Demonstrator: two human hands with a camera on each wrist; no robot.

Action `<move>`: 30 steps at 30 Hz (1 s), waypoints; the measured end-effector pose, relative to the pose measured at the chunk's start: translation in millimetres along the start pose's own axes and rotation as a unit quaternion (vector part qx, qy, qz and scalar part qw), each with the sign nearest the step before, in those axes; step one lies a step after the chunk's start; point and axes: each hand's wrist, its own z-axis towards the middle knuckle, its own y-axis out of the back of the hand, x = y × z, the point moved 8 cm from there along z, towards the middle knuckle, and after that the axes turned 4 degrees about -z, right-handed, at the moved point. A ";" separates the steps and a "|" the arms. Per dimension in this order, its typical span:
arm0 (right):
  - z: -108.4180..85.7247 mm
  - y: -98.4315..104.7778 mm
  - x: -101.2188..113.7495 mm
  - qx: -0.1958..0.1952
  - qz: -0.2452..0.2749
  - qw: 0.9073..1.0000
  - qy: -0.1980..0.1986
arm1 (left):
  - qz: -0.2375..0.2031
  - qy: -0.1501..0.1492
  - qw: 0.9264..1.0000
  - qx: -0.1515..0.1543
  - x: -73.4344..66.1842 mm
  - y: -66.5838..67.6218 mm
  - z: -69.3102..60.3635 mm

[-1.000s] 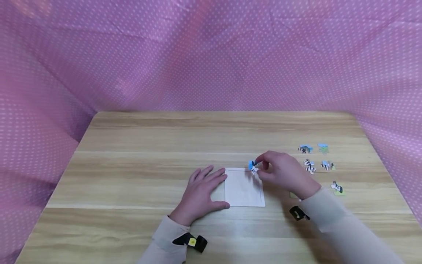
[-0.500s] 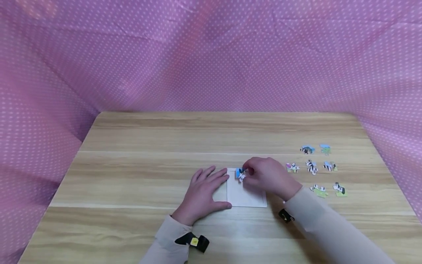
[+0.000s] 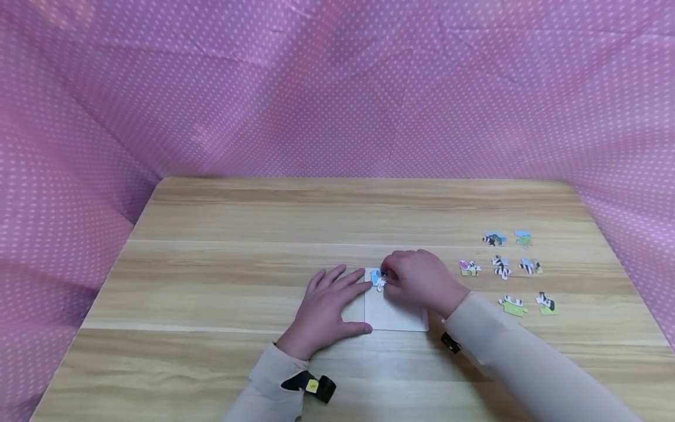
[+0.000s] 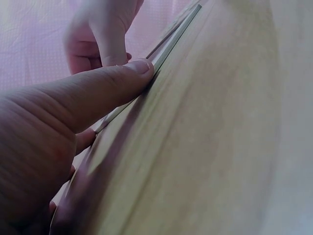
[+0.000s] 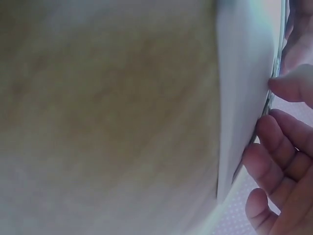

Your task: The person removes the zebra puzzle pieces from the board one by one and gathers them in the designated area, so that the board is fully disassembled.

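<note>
A flat white square puzzle board (image 3: 395,313) with a raised rim lies on the table. At its left edge rests my left hand (image 3: 323,313), fingers spread; in the left wrist view its thumb (image 4: 117,81) touches the board's side. My right hand (image 3: 424,282) pinches a jigsaw piece (image 3: 376,278), blue with black and white, at the board's far left corner. The left forefinger lies close beside that piece. In the right wrist view the right fingers (image 5: 274,161) bend down at the board's surface, and the piece is hardly visible.
Several loose jigsaw pieces lie in rows to the right, among them a pink and green piece (image 3: 469,268), a striped piece (image 3: 501,267) and a blue and green piece (image 3: 523,239). A pink dotted curtain (image 3: 337,88) hangs behind the wooden table (image 3: 211,281).
My right hand has carried the jigsaw piece leftward across the board and down onto its far left corner. The left hand keeps its place at the edge.
</note>
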 end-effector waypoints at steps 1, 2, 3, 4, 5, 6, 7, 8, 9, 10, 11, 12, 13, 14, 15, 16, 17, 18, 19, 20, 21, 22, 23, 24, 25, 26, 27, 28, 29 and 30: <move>0.3 0.2 0.9 0.000 -0.004 1.000 0.001 | 0.003 -0.001 1.000 0.002 -0.3 0.1 0.0; 0.6 0.6 1.8 -0.001 -0.008 1.000 0.002 | 0.005 -0.001 1.000 0.004 -0.6 0.3 0.1; 0.9 1.0 2.8 -0.004 -0.011 1.000 0.004 | 0.008 -0.002 1.000 0.005 -0.9 0.8 0.1; 1.1 1.3 3.6 -0.005 -0.014 1.000 0.005 | 0.010 -0.002 1.000 0.005 -1.3 1.3 0.2; 1.3 1.8 4.4 -0.007 -0.016 1.000 0.007 | 0.013 -0.003 1.000 0.007 -1.6 1.8 0.3; 1.4 2.1 5.0 -0.008 -0.019 1.000 0.008 | 0.014 -0.003 1.000 0.008 -2.0 2.3 0.3; 1.5 2.4 5.5 -0.010 -0.021 1.000 0.009 | 0.015 -0.004 1.000 0.009 -2.3 2.6 0.4; 1.5 2.9 5.9 -0.012 -0.022 1.000 0.009 | 0.017 -0.005 1.000 0.009 -2.7 3.0 0.5; 1.6 3.2 6.1 -0.013 -0.022 1.000 0.009 | 0.018 -0.006 1.000 0.009 -3.0 3.2 0.6; 1.6 3.5 6.4 -0.013 -0.023 1.000 0.009 | 0.019 -0.007 1.000 0.010 -3.0 3.2 0.7; 1.6 3.7 6.6 -0.014 -0.023 1.000 0.009 | 0.020 -0.006 1.000 0.010 -3.1 3.3 0.8; 1.6 3.8 6.7 -0.014 -0.022 1.000 0.009 | 0.020 -0.006 1.000 0.010 -3.0 3.2 0.8; 1.6 3.9 6.9 -0.014 -0.022 1.000 0.010 | 0.021 -0.005 1.000 0.011 -2.8 3.0 0.7; 1.6 3.8 7.0 -0.013 -0.021 1.000 0.010 | 0.021 -0.004 1.000 0.011 -2.6 2.7 0.7; 1.6 3.6 6.8 -0.012 -0.021 1.000 0.009 | 0.021 -0.002 1.000 0.012 -2.1 2.2 0.7; 1.5 3.3 6.6 -0.011 -0.021 1.000 0.009 | 0.021 -0.001 1.000 0.012 -1.8 1.8 0.6; 1.3 2.9 6.2 -0.010 -0.020 1.000 0.008 | 0.022 0.000 1.000 0.013 -1.6 1.3 0.5; 1.1 2.4 5.6 -0.009 -0.019 1.000 0.007 | 0.022 0.001 1.000 0.013 -1.3 0.7 0.5; 0.7 2.2 5.1 -0.008 -0.018 1.000 0.007 | 0.022 0.002 1.000 0.013 -1.2 0.2 0.3; 0.1 1.9 4.3 -0.008 -0.015 1.000 0.005 | 0.022 0.003 1.000 0.014 -1.1 -0.2 0.3; -0.9 1.9 3.2 -0.007 -0.011 1.000 0.003 | 0.022 0.004 1.000 0.014 -1.0 -0.6 0.3; -2.5 2.1 1.8 -0.007 -0.006 1.000 0.000 | 0.022 0.004 1.000 0.014 -1.1 -1.0 0.2; -4.4 2.7 -0.1 -0.007 0.000 1.000 -0.004 | 0.022 0.004 1.000 0.015 -1.1 -1.4 0.2; -6.8 3.5 -2.2 -0.008 0.005 1.000 -0.007 | 0.021 0.005 1.000 0.016 -1.3 -1.6 0.2; -9.4 4.8 -5.0 -0.011 0.011 1.000 -0.011 | 0.022 0.005 1.000 0.016 -1.4 -1.8 0.2; -12.6 6.3 -8.4 -0.014 0.021 1.000 -0.017 | 0.023 0.005 1.000 0.016 -1.4 -1.8 0.3; -15.6 8.1 -12.2 -0.017 0.030 0.999 -0.022 | 0.023 0.005 1.000 0.015 -1.4 -1.4 0.3; -19.4 9.9 -16.9 -0.019 0.037 0.999 -0.028 | 0.023 0.006 1.000 0.016 -2.0 -1.6 0.0; -23.0 12.4 -22.2 -0.023 0.043 0.998 -0.034 | 0.023 0.005 1.000 0.015 -2.1 -1.7 0.4; -26.6 14.6 -28.5 -0.026 0.050 0.997 -0.043 | 0.023 0.005 1.000 0.015 -2.2 -1.9 0.6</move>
